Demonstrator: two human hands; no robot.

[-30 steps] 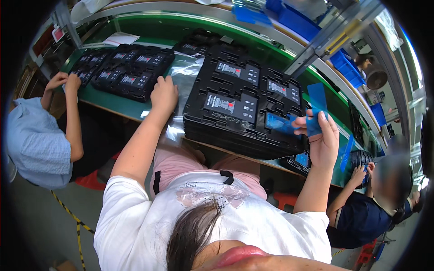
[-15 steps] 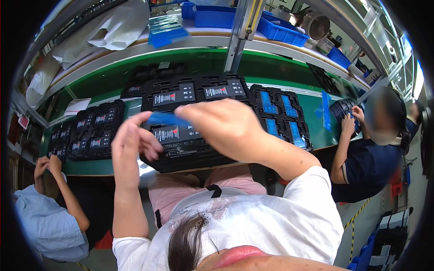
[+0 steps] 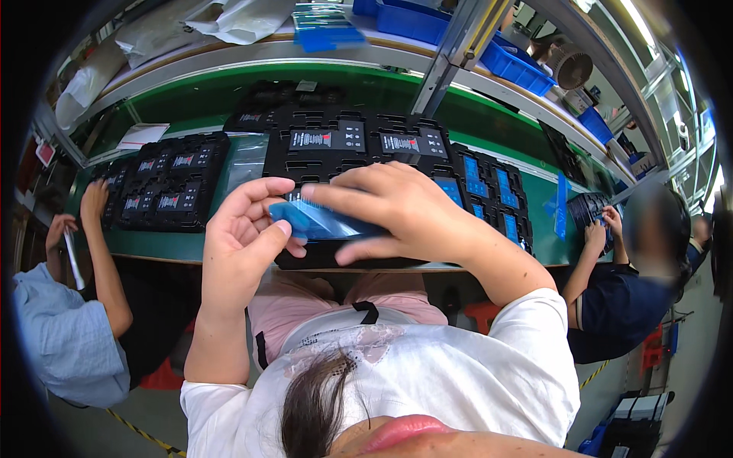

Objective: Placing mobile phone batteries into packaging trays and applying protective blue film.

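My left hand pinches a clear blue film piece between thumb and fingers. Over the film's shiny right part is my right hand, its fingers spread and slightly blurred; whether they touch the film I cannot tell. Both hands are above the near part of a stack of black moulded trays. Flat black battery-like packs with pale labels lie in the top tray, one at the far left and another at the far right. My hands hide the tray's nearer pockets.
To the right, another black tray carries blue-covered packs. More packs fill a tray on the left. Blue film strips hang farther right. A shelf with blue bins runs above. A co-worker sits right, another left.
The blue film has come lower and nearer, and my left hand now grips its left end. My right fingers have spread from a closed grasp. The view has shifted, moving the scene rightward.
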